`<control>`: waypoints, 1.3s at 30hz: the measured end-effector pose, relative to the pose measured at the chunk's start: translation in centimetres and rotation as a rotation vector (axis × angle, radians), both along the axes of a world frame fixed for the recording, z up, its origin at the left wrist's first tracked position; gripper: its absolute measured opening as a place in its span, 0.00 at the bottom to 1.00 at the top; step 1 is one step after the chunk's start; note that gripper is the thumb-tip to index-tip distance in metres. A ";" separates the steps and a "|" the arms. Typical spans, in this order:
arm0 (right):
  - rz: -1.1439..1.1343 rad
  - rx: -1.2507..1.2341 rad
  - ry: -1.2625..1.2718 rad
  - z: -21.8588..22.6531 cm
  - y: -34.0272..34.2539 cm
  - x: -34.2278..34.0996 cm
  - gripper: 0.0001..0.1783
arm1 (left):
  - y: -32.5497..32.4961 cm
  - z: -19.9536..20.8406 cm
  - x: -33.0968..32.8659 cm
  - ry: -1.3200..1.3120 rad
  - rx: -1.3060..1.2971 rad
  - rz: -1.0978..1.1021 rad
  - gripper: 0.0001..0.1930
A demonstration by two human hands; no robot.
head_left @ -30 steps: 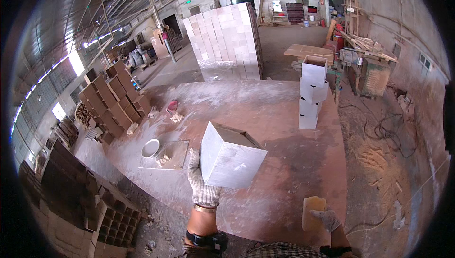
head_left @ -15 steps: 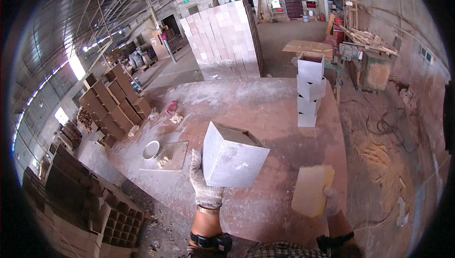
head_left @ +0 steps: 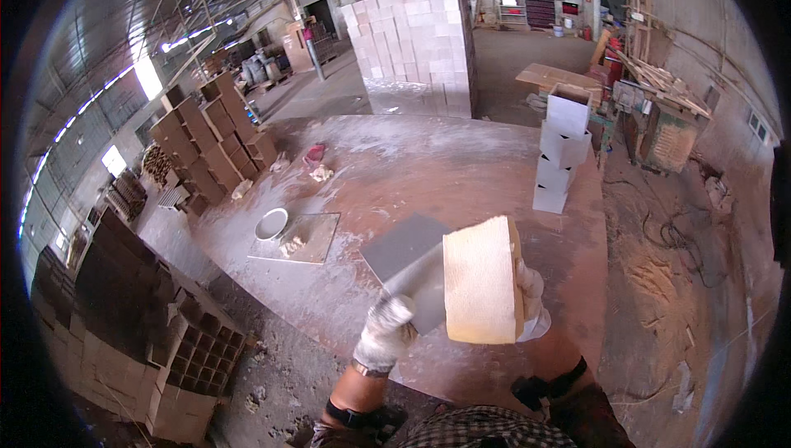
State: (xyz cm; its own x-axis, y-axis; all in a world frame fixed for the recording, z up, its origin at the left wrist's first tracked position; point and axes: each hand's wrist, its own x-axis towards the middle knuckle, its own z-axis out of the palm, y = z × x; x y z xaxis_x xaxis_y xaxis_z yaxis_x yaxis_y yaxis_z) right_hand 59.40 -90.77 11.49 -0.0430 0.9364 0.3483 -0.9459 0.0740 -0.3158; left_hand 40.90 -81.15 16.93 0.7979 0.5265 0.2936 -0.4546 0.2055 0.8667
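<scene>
My left hand (head_left: 387, 336), in a whitish knit glove, is blurred and curled at the near-left edge of a grey-white box (head_left: 402, 246). Two faces of this box show, one darker grey and one paler and smeared. Its right part is hidden behind a thick pale yellow block (head_left: 479, 283), which looks like sponge or foam. My right hand (head_left: 532, 300), gloved too, grips that block from its right side and holds it up in front of the box. I cannot tell whether block and box touch.
Four-sided white boxes (head_left: 563, 149) stand stacked at the table's right edge. On the dusty reddish table (head_left: 346, 176) a white bowl (head_left: 271, 224) rests by a board (head_left: 317, 242). Brown boxes (head_left: 202, 147) are piled left; a tall pale stack (head_left: 416, 53) stands beyond.
My right hand has lifted the yellow block up and leftward in front of the box. The box has turned and shifted, and my left hand has moved to its near edge.
</scene>
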 end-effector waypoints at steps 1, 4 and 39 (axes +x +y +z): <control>0.013 0.000 -0.001 -1.7 0.3 0.0 0.37 | -0.5 -0.7 -0.6 0.039 -0.077 0.063 0.37; 0.030 0.099 -0.037 -4.1 0.3 -0.3 0.39 | 0.9 -3.1 -3.7 0.305 -0.026 0.172 0.32; -0.148 0.093 -1.690 14.9 3.7 -5.5 0.22 | 1.4 -0.2 -13.9 0.506 1.155 -0.115 0.21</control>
